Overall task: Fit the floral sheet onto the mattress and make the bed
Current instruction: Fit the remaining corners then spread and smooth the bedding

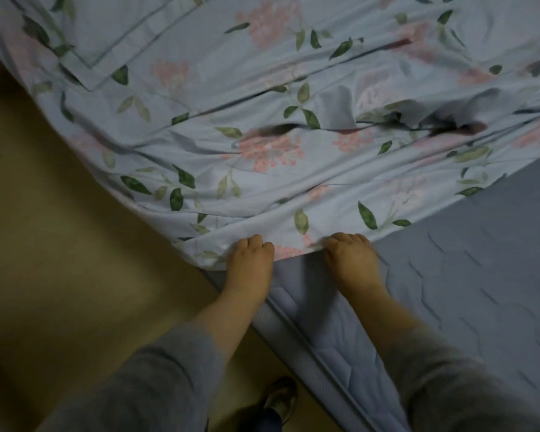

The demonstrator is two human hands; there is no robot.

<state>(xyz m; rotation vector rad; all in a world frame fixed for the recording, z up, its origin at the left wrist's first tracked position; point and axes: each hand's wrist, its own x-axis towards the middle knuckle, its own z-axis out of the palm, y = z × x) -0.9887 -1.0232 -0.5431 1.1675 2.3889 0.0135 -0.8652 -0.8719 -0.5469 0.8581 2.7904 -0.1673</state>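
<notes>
The floral sheet, pale blue with pink flowers and green leaves, lies rumpled across the upper part of the bed and hangs over the left side. The quilted blue-grey mattress is bare at the lower right. My left hand grips the sheet's near edge at the mattress side. My right hand holds the same edge a short way to the right, on top of the mattress. Both fists are closed on the fabric, with grey sleeves behind them.
A folded floral piece with a stitched border lies on the sheet at the upper left. Beige floor runs along the left of the bed. My foot in a slipper stands by the mattress edge.
</notes>
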